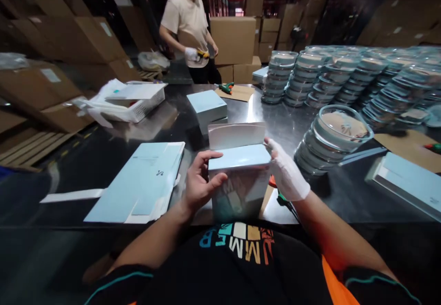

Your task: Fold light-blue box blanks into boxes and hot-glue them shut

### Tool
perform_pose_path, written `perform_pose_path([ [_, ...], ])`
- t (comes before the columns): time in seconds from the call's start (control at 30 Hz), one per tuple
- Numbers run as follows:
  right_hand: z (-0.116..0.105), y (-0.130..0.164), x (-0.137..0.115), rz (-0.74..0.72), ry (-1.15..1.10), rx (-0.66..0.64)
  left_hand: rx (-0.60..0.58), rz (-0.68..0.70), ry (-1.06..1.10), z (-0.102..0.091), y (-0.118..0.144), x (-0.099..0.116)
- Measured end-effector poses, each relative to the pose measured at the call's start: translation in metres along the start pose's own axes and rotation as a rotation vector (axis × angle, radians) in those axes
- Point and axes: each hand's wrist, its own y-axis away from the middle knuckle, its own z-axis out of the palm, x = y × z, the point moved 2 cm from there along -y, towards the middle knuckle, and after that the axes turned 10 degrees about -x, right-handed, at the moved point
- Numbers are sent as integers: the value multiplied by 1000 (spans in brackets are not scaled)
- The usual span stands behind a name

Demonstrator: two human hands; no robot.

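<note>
A light blue cardboard box (241,158) stands at the table's near edge, close to my body, with a pale flap (237,136) raised at its far side. My left hand (203,181) is bare and grips the box's left end, thumb at the front edge and fingers over the top. A white glove covers my right hand (288,172), which holds the right end, its fingertips by the far corner. Beside it, partly hidden, lies a green and orange tool (282,199). Flat light blue card sheets (138,181) lie to the left.
Another light blue box (207,105) sits ahead. Stacked glass dishes (330,139) stand right, with many more stacks (317,75) behind. A white basket (146,103) is at back left, a green glue gun (226,87) at the far edge. Across the table stands a person (188,20).
</note>
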Motion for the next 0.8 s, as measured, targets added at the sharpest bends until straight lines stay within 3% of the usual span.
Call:
perform_pose_path([
  [0.07,18,-9,-15,12,-43,-78,-35,43,-53,0,0,0],
  [0.13,23,-13,-21,26,-58,-102,-54,55,-82,-2,1,-3],
  [0.37,-9,-3,-4,-232,146,-268,17,166,-17,-6,-5,-19],
  [0.57,-8,16,-13,-496,376,-382,-272,292,-135,-13,-15,-7],
  [0.8,-1,11,-11,-655,454,-335,-406,366,-223,-26,-28,14],
])
